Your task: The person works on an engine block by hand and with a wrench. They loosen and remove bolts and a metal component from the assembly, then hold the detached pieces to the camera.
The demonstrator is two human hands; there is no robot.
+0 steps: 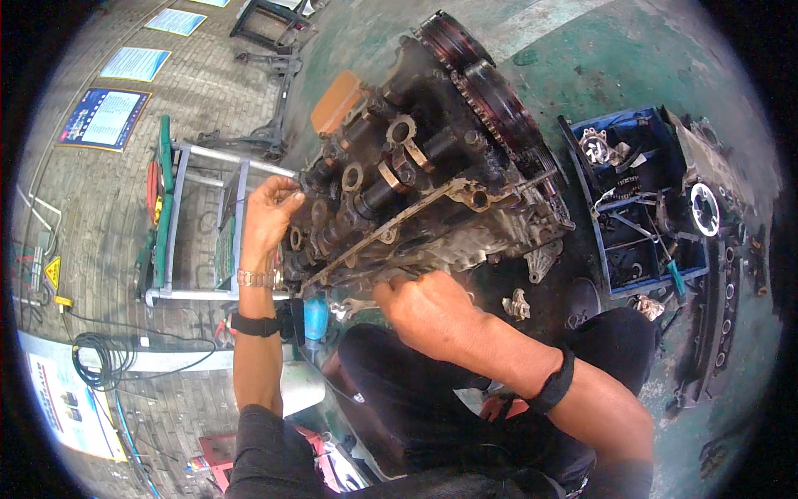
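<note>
1. The engine [440, 237], greasy and dark, lies in the middle of the view, straight ahead of the person's knees; its long axis slants from the lower left, beside the left wrist, to the upper right, where dark toothed wheels [499, 108] close off the far end; a brownish rail [391, 228] along the nearer edge follows that same slant.

2. The left hand [273, 208] is at the engine's left end, so the engine's body stretches away to the right of its fingers; thumb and fingertips draw together at the edge of the dark metal; whether they pinch a small part or merely touch, one cannot tell.

3. The right hand [428, 308] is the nearer one to the long near side, just below the rail; the engine lies beyond and above its knuckles; the fingers curl inward, pointing left, and what they grasp, if anything, is hidden.

4. Close about the hands, a blue container [316, 318] stands between the forearms, below the engine's left end; a crumpled pale scrap [516, 305] lies to the right of the right hand.

5. Farther out, a blue crate [628, 288] of loose metal parts is on the right; a metal-framed cart [204, 293] stands on the left; an orange block [337, 101] shows past the engine's far side.
</note>
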